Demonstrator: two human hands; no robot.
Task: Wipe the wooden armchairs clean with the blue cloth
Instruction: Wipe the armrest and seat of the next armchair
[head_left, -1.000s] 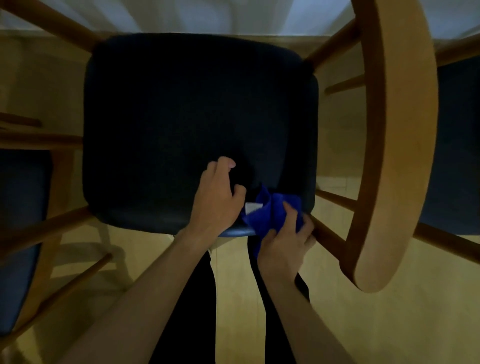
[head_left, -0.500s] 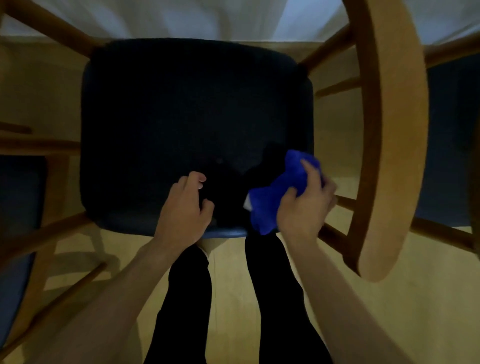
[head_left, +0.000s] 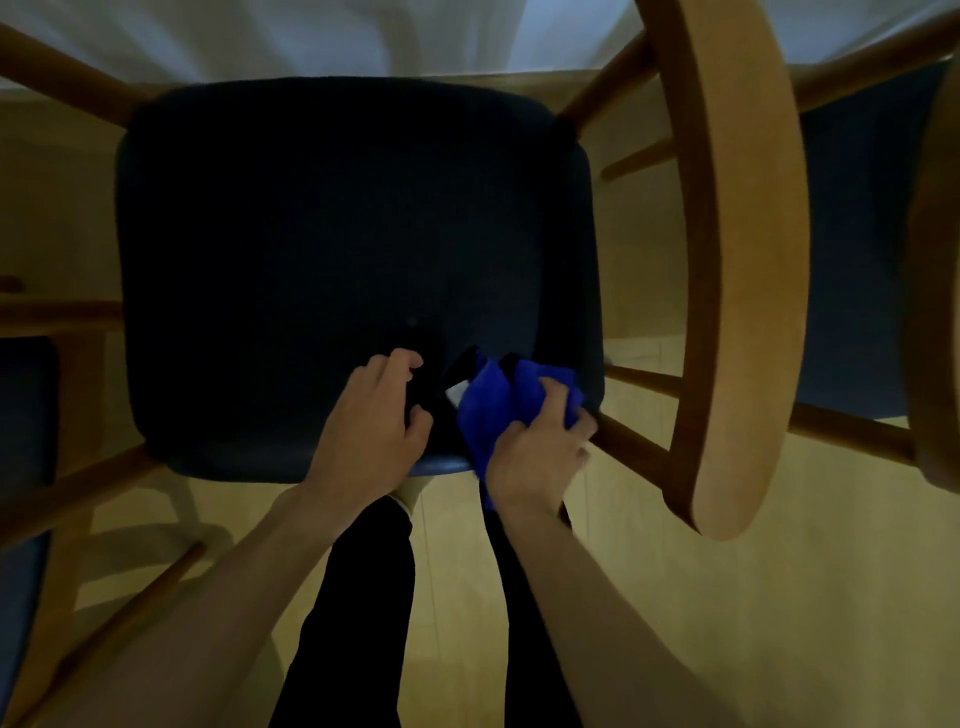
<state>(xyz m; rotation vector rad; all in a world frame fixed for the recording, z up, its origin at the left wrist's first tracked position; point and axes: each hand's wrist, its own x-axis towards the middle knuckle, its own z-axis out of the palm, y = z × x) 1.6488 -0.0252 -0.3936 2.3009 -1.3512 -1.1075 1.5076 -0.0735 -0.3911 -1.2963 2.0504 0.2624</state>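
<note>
Nearest, two dark trouser legs (head_left: 363, 613) over pale wood floor (head_left: 779, 597), bare forearms reaching forward. Right hand (head_left: 540, 457) curled around bunched blue cloth (head_left: 493, 405), gripping it at the near right corner of the dark seat cushion (head_left: 337, 249), a white tag (head_left: 457, 395) showing at the cloth's left edge. Left hand (head_left: 374, 415) just beside, fingers loosely bent and resting on the cushion's front edge, holding nothing. Wooden side rail (head_left: 634, 447) right by the cloth hand, curved wooden armrest (head_left: 737, 260) looming above it. Further chairs with dark seats close on both sides: right chair (head_left: 862, 234), left chair (head_left: 31, 415). Farthest, pale curtain (head_left: 311, 36).
</note>
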